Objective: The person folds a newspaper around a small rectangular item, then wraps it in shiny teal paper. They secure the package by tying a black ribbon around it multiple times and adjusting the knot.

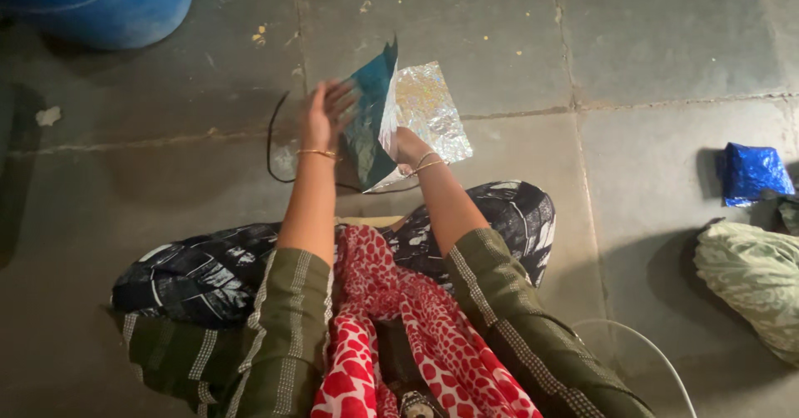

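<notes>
Head view: left hand [326, 117], fingers spread wide, presses a teal sheet [371, 123]; right hand [408, 146] grips the silver foil sheet [426, 112]. Bare stone floor [649, 44] lies open all round, with a blue barrel [100, 2] at its far-left corner.

The right hand [406, 145] is mostly hidden behind the foil sheet [391, 118]. The left hand [326, 114] is blurred. The barrel [100, 2] at 11 o'clock is cut off.

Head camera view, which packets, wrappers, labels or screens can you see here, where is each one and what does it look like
Foil sheet: on the floor ahead of the knees, a flat silvery glittering wrapper, one teal-backed flap raised between the left hand and the right hand.
Blue packet: on the floor at the right edge, small, crinkled, shiny blue.
Pale green bundle: lower right, soft, patterned; whether it is a bag is unclear.
No labels, signs or screens show.
</notes>
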